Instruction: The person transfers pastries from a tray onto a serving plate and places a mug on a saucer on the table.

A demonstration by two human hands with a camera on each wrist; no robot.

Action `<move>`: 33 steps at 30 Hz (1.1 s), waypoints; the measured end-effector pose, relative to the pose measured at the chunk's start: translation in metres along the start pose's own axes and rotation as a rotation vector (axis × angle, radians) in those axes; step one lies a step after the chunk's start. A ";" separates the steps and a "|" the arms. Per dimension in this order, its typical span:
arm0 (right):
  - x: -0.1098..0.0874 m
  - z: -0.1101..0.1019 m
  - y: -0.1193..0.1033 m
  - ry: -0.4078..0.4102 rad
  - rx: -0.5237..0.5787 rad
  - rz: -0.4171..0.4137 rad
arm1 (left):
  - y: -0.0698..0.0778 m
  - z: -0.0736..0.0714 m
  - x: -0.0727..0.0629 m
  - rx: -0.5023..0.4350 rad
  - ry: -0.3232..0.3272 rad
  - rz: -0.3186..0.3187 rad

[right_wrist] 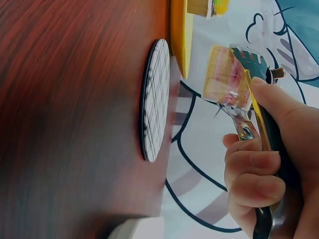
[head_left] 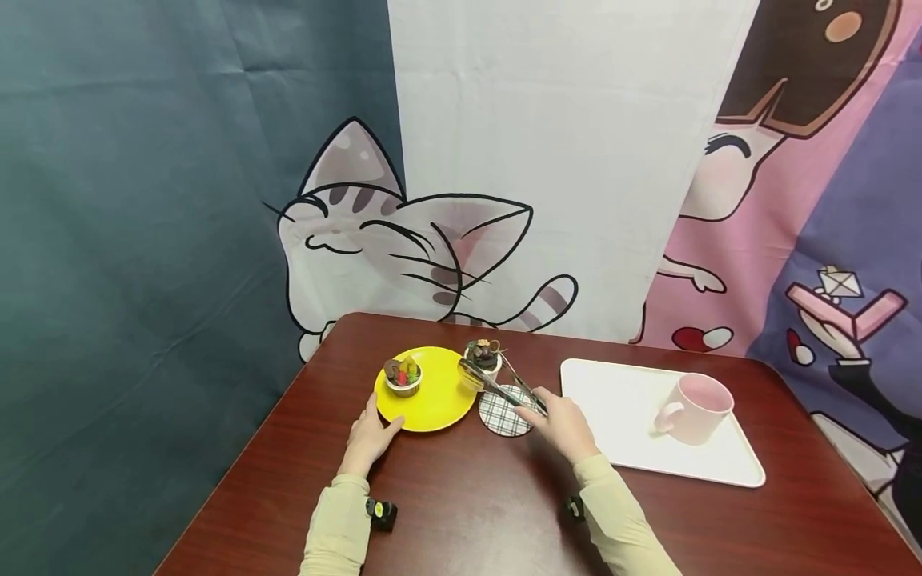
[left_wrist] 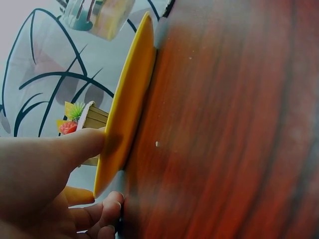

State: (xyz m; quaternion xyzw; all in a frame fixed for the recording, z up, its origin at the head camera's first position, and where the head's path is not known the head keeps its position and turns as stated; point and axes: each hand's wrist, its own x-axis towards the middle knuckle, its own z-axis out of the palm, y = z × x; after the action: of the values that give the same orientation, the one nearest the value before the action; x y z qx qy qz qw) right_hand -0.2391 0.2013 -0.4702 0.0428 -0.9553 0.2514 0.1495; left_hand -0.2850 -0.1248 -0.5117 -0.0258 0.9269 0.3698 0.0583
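My left hand is at the near-left edge of a yellow plate, holding its rim between thumb and fingers. On the plate's left side stands a small fruit-topped cupcake. My right hand grips metal serving tongs with dark handles. Between the tongs' tips is a second cake, layered yellow and pink, with a dark topping visible in the head view. The tongs keep it raised above the table, by the plate's right edge.
Right of the plate lies a round checked coaster. Further right, a white tray carries a pink mug. A printed cloth hangs behind the brown table.
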 end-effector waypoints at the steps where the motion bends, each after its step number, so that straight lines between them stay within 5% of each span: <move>1: 0.000 0.001 -0.002 0.000 0.000 -0.002 | 0.000 0.000 0.000 0.000 -0.001 -0.001; 33: 0.010 0.040 -0.023 -0.111 0.000 -0.034 | 0.003 -0.002 -0.001 0.000 0.022 -0.031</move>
State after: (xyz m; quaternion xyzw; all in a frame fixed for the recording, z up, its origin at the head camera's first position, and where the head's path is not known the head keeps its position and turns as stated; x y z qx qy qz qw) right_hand -0.2552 0.1613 -0.4895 0.0729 -0.9612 0.2463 0.1005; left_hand -0.2845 -0.1240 -0.5086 -0.0444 0.9269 0.3687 0.0538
